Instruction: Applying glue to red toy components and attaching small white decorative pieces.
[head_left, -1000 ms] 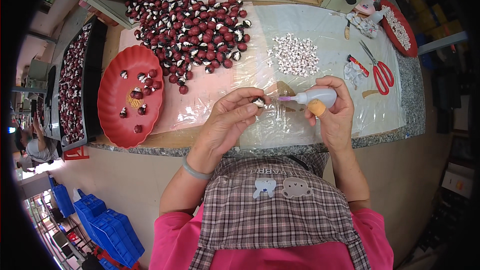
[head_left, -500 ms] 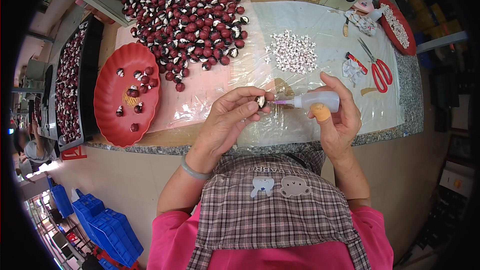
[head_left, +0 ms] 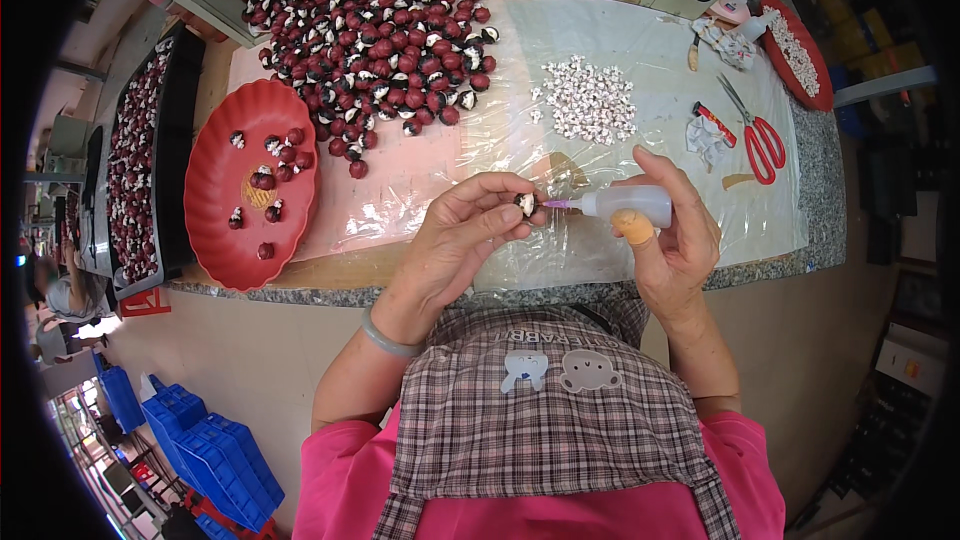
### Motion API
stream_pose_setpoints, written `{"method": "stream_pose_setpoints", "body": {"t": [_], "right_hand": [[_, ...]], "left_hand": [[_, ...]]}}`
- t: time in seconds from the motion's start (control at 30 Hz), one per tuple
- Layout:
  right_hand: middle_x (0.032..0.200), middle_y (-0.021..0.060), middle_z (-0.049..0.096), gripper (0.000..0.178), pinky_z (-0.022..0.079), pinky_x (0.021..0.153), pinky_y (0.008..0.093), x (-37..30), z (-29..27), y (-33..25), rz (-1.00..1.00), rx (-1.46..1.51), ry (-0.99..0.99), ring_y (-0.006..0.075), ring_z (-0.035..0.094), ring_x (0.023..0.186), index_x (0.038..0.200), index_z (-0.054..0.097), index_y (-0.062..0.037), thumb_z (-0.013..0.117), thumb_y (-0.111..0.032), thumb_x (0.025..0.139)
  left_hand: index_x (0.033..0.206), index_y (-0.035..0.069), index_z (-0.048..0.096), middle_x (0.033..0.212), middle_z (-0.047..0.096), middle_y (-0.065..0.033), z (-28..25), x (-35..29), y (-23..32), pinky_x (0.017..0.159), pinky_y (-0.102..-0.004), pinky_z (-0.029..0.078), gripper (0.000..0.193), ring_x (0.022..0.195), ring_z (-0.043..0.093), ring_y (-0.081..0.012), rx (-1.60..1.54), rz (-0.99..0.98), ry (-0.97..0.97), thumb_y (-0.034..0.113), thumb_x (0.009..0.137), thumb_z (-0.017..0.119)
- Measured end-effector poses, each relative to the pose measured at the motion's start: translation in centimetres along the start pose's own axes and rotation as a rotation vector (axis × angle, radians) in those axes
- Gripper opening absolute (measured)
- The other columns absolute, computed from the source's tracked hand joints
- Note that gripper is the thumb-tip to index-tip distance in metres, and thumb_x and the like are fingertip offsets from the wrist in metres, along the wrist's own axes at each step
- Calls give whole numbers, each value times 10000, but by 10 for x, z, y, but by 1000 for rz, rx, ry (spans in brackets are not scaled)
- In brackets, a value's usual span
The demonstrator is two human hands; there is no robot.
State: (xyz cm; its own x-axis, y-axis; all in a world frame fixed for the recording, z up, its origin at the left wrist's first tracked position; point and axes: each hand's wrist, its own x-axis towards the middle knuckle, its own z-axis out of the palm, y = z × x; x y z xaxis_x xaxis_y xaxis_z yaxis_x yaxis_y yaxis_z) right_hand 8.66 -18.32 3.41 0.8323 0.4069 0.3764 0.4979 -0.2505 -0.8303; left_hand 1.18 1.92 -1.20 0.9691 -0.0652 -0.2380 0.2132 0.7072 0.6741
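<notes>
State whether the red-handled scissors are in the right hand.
No, the right hand holds a squeeze bottle with a purple tip, while the scissors lie on the covered worktable.

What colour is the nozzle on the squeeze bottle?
Purple: the nozzle shows best in the head view.

Left forearm [head_left: 350,380]: was bare, angled forward and inward. Left wrist [head_left: 405,308]: was nearly in line with it. Left hand [head_left: 460,225]: was closed in a fine pinch between thumb and forefinger, other fingers curled and partly hidden. Right forearm [head_left: 703,355]: was bare, bent forward, leaning slightly inward. Right hand [head_left: 680,245]: faced the left, thumb and forefinger wrapped in a grip, the two hands apart.
</notes>
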Motion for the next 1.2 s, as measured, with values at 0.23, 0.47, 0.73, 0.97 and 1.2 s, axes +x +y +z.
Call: {"method": "stream_pose_setpoints", "body": {"t": [0.23, 0.47, 0.73, 0.97, 1.2], "right_hand": [[908, 148, 651, 424, 521, 684, 307, 4, -1, -1, -134, -77, -15, 236, 660, 793, 1184, 568, 10, 697, -62, 786], [931, 152, 652, 433, 525, 647, 316, 6, 0, -3, -241, -126, -38, 239, 659, 779, 1183, 566, 16, 688, -15, 768], [950, 126, 627, 353, 533, 659, 276, 4, -9, 9, 29, 224, 7, 183, 641, 817, 1132, 562, 8, 705, -54, 815], [1090, 106, 536, 318, 517, 630, 263, 18, -24, 49, 382, 723, 58, 182, 632, 814, 1068, 497, -20, 674, -1, 805], [903, 70, 602, 259, 508, 685, 309, 27, -20, 75, 499, 223, -11, 170, 630, 797, 997, 549, -19, 700, -66, 792]], "left_hand": [[1129, 2, 577, 1064, 624, -96, 0, 0, -1, 832, -246, 513, 227, 976, 624, -174, -4, -6, 5, 46, 907, 584], [1127, 19, 595, 1036, 631, -75, 2, 0, -2, 844, -252, 505, 221, 961, 625, -152, 28, -29, 24, 66, 910, 591], [1136, 26, 599, 1043, 636, -64, -5, 1, -2, 749, -206, 495, 233, 901, 625, -118, 16, -36, 15, 61, 906, 589], [1146, 38, 592, 1095, 638, -108, -3, -4, 0, 780, -203, 498, 231, 917, 631, -118, 10, -50, 58, 76, 920, 568], [1121, 29, 588, 1084, 643, -145, -5, 5, -3, 767, -203, 510, 207, 881, 635, -127, -7, -80, 65, 65, 919, 563]]}}
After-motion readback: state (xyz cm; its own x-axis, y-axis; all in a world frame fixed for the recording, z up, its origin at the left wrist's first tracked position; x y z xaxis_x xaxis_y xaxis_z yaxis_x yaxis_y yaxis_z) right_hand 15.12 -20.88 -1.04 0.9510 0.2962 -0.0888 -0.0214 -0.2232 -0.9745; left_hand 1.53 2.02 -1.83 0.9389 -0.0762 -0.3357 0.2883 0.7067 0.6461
